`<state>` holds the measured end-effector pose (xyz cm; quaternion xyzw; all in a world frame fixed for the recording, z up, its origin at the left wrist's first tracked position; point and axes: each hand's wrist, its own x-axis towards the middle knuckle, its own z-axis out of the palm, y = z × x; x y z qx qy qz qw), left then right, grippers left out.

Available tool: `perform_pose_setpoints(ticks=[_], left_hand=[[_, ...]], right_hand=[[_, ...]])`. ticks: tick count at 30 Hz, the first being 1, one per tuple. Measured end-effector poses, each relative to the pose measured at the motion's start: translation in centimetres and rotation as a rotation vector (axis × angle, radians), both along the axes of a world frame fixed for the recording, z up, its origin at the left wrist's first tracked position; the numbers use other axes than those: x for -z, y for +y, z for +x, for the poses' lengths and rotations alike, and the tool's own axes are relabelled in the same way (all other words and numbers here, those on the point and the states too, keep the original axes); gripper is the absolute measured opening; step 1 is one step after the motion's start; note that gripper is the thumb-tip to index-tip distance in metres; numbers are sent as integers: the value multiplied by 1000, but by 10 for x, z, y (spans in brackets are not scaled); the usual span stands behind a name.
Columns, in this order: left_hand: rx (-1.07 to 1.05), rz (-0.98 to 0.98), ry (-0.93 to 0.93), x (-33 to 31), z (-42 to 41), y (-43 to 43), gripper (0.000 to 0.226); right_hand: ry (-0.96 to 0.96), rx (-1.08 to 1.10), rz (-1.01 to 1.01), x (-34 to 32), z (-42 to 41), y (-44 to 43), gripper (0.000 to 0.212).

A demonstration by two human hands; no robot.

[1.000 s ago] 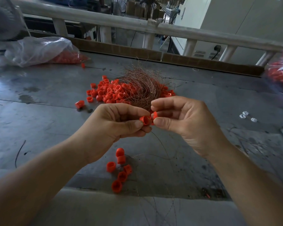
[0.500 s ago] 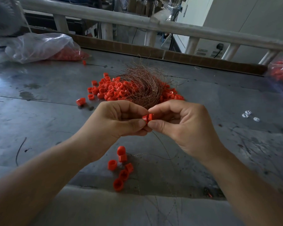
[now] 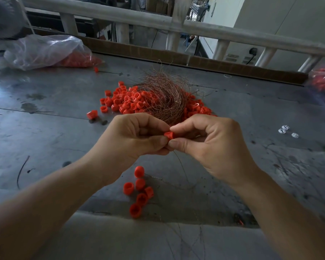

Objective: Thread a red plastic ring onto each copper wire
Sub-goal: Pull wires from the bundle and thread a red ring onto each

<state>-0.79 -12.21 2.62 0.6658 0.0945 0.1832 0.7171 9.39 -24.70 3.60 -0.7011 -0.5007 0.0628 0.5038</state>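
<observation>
Both hands are raised over the grey table (image 3: 45, 139) and meet at one red ring (image 3: 168, 135). The right hand (image 3: 210, 147) pinches the ring narrowly between thumb and forefinger. The left hand (image 3: 131, 139) closes its thumb and forefinger against the ring's left edge, and its other fingers are curled under. The ring's open end faces the left hand, so its bore appears to run across from hand to hand. A thin wire (image 3: 183, 167) hangs from just below the pinch and trails down to the table. Whether its tip has entered the bore is hidden by the fingertips. Judgement: threading is in hand, and the next move depends on keeping the wire tip in line with that bore. The left hand is the nearer to the entry side. Beyond the grip lie the tangle of copper wires (image 3: 165, 98) and the loose rings (image 3: 124, 100). Below the grip sits a small cluster of rings (image 3: 139, 190).
</observation>
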Motion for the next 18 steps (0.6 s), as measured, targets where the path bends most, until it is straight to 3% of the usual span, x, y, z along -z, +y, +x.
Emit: perform_pose_setpoints(ticks=[18], left_hand=[[-15, 47, 3, 1, 0, 0, 19]], right_hand=[[16, -5, 30, 2, 0, -2, 21]])
